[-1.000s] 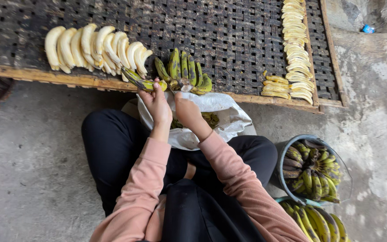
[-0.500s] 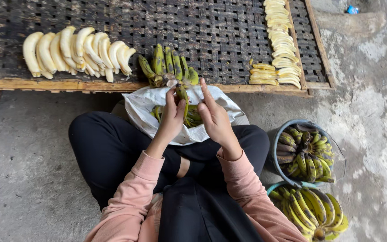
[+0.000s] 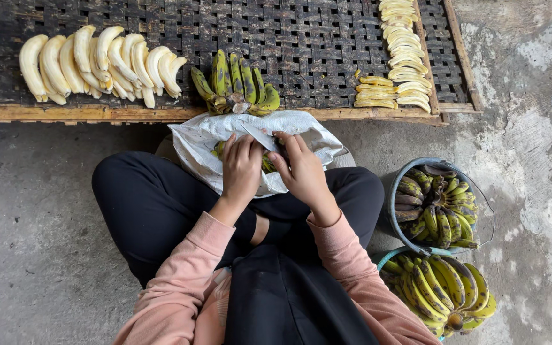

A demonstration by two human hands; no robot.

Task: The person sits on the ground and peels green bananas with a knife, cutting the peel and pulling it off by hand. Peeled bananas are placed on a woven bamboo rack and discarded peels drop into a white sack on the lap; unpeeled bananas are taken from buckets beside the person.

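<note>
Looking down from the head camera: the person sits cross-legged on the concrete floor, both hands over a white bag (image 3: 206, 144) on their lap. The left hand (image 3: 241, 169) is curled around a green banana (image 3: 267, 164), mostly hidden, so I can't tell which way it points. The right hand (image 3: 301, 172) grips a knife (image 3: 260, 137), blade running far-left to near-right. Farther off, a woven rack (image 3: 314, 38) holds peeled bananas (image 3: 97, 61) and a green bunch (image 3: 237, 83). Buckets of bananas (image 3: 439, 207) sit right.
</note>
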